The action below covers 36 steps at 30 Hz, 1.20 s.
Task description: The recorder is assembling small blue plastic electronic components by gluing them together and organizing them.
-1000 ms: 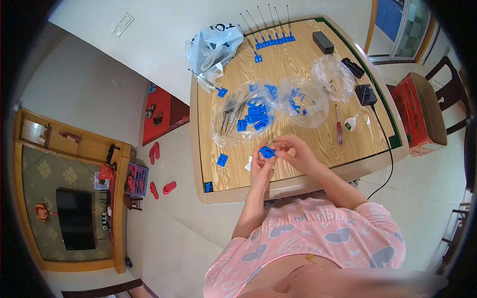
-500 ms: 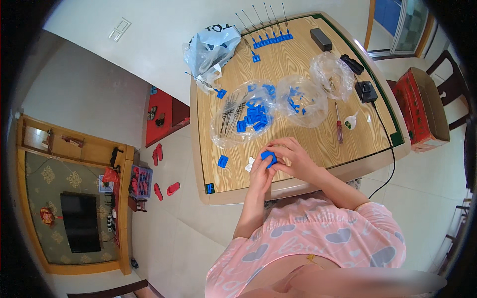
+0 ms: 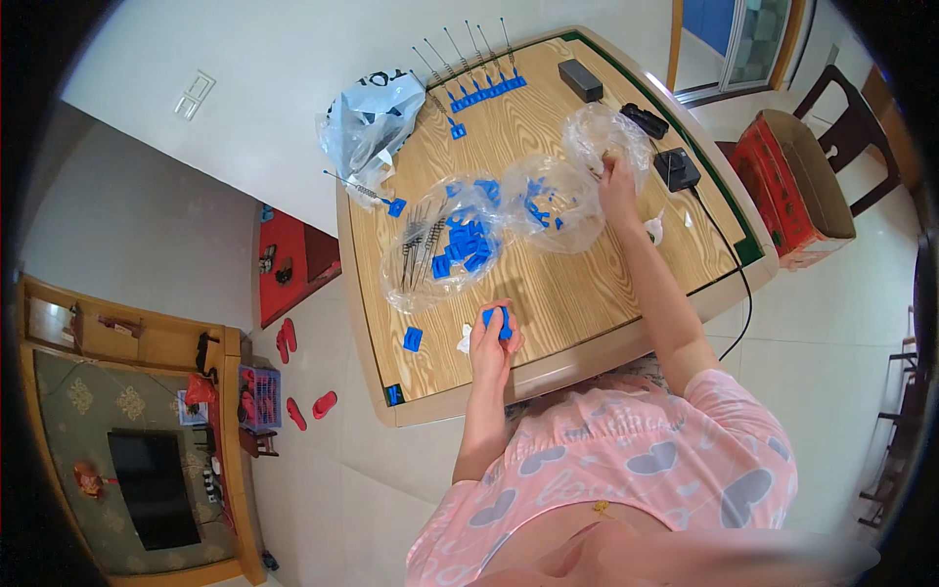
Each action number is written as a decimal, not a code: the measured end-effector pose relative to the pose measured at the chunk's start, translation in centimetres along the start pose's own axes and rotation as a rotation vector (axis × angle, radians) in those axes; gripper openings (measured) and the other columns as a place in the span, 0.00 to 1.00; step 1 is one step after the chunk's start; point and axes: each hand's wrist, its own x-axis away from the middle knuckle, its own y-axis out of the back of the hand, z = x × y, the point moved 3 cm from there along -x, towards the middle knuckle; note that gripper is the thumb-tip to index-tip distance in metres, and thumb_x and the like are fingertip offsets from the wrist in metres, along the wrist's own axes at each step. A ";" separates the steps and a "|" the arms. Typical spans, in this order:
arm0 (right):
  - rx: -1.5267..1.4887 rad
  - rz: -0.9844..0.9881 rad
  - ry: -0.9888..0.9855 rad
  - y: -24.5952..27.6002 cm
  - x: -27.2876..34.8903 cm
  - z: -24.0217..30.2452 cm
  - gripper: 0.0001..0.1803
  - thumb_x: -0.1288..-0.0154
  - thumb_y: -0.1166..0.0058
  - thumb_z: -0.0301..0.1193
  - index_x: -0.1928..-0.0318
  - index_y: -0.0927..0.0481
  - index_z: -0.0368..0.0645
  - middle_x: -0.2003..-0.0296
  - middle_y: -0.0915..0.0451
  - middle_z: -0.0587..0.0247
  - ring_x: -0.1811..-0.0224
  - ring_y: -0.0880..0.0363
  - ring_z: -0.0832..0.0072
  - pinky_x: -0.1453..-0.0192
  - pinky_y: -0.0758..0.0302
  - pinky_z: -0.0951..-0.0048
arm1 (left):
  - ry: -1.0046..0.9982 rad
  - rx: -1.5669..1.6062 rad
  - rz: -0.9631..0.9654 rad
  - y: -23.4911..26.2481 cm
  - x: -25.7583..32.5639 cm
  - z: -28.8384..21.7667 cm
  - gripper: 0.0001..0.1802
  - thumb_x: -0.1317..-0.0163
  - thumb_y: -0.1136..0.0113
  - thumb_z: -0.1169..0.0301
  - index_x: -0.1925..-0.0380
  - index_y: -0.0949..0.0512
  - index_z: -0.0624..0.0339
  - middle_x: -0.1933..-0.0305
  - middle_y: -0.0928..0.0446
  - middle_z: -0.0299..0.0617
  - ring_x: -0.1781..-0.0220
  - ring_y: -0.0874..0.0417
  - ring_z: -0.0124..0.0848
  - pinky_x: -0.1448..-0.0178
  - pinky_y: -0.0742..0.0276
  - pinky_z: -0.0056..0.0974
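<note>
My left hand [image 3: 488, 344] is closed around a blue plastic block [image 3: 505, 324] above the table's near edge. My right hand [image 3: 616, 191] reaches to the far-right clear plastic bag [image 3: 585, 137], its fingertips pressed together at the bag's contents; what they pinch is too small to make out. In the middle clear bag [image 3: 577, 235] lie small blue plastic pieces [image 3: 537, 203]. The left clear bag [image 3: 396, 293] holds larger blue blocks [image 3: 460, 245] and thin metal rods with springs [image 3: 419, 245]. A single blue block [image 3: 413, 338] lies left of my left hand.
Blue bases with upright spring rods [image 3: 488, 93] line the table's [image 3: 548, 303] far edge, near a light plastic bag [image 3: 367, 117]. A black box [image 3: 580, 80] and a black corded device [image 3: 676, 169] sit at the right. An open red carton [image 3: 782, 196] stands beyond the table.
My right hand has left the blue block and stretched forward to the far-right bag. My left hand keeps the block. The whole view has shifted slightly; my right arm now covers the screwdriver.
</note>
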 end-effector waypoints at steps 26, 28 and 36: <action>0.731 0.307 -0.252 -3.3 -6.3 -3.8 0.16 0.41 0.61 0.30 0.59 0.21 0.40 0.56 0.23 0.46 0.53 0.24 0.54 0.49 0.29 0.58 | -0.030 0.215 -0.041 4.7 1.2 -2.1 0.24 0.32 0.66 0.57 0.42 0.38 0.59 0.71 0.28 0.39 0.77 0.31 0.27 0.73 0.37 0.30; 0.714 0.238 -0.230 -2.6 -7.2 -3.5 0.15 0.41 0.60 0.30 0.60 0.21 0.39 0.57 0.23 0.46 0.53 0.24 0.54 0.50 0.28 0.58 | -0.002 0.247 0.002 4.9 0.9 -1.9 0.25 0.32 0.67 0.56 0.41 0.39 0.58 0.70 0.28 0.39 0.75 0.31 0.28 0.71 0.36 0.31; 0.066 0.195 0.217 -0.1 -1.6 10.9 0.09 0.47 0.47 0.30 0.66 0.23 0.39 0.72 0.22 0.52 0.68 0.22 0.61 0.62 0.28 0.63 | 0.016 0.224 -0.013 5.4 0.2 -0.9 0.23 0.33 0.63 0.63 0.40 0.40 0.59 0.68 0.29 0.40 0.71 0.30 0.27 0.69 0.35 0.33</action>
